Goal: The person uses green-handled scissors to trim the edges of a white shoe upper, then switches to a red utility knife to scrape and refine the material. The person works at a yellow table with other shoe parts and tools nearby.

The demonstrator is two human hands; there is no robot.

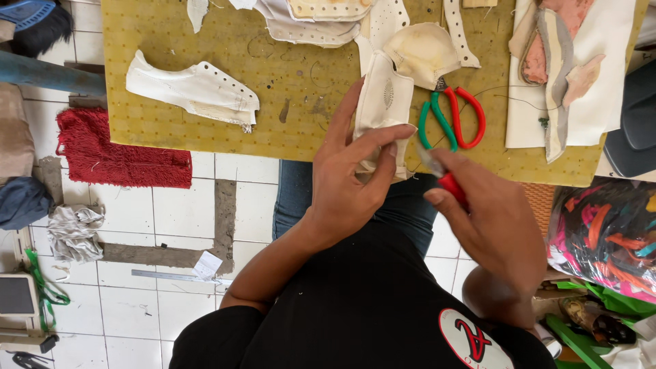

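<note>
Right now my left hand pinches a white shoe piece at the near edge of the yellow board, thumb and fingers closed around its lower end. The piece is pale cream, long and narrow, with a small oval patch of tiny holes near its middle and a stitched rim. Its upper end lies on the board, touching a rounded cream cup; its lower end hangs past the board's edge, hidden behind my fingers.

My right hand is clenched on a small cutter with a red handle. Only a short grey blade shows, pointing toward the piece, and its tip is blurred; I cannot tell whether it touches the material. Most of the handle is buried in my palm.

Just beyond the blade lie scissors with one green loop and one red loop, their blades tucked under the cup. Another white upper with punched holes lies well apart on the board's left side. More white pieces at the top are cut off by the frame.
</note>
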